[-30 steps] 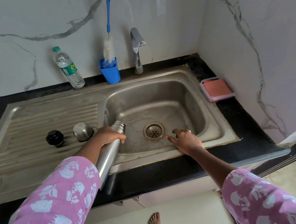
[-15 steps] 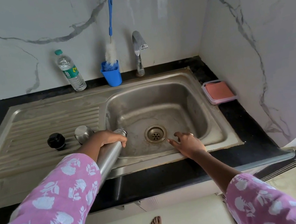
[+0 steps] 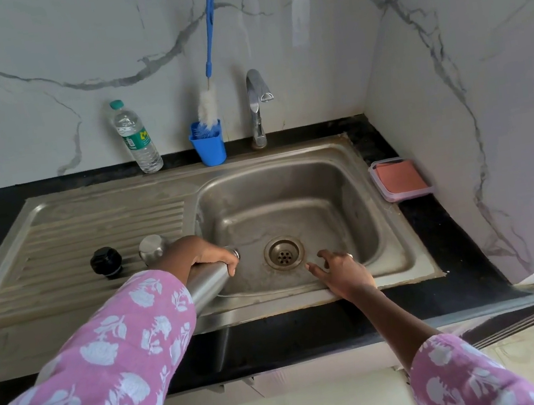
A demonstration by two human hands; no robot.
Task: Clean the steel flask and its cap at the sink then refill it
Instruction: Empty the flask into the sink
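Observation:
My left hand [image 3: 202, 252] grips the steel flask [image 3: 207, 286] near its open neck and holds it tilted, mouth pointing into the sink basin [image 3: 353, 189] toward the drain [image 3: 283, 253]. My sleeve hides the flask's lower body. My right hand [image 3: 342, 272] rests on the basin's front rim with its fingers spread and relaxed, holding nothing. On the ribbed drainboard [image 3: 96, 228] stand the black inner stopper [image 3: 105, 262] and the steel cap [image 3: 153, 248], just behind my left wrist.
Behind the sink are a tap [image 3: 257, 99], a blue cup [image 3: 208, 145] holding a long bottle brush [image 3: 209, 72], and a plastic water bottle [image 3: 136, 137]. A pink sponge in a tray [image 3: 400, 179] sits on the black counter at right. Marble walls close off the back and right.
The flask's mouth has dipped a little lower into the basin. The view has tilted slightly downward. My right hand stays on the front rim.

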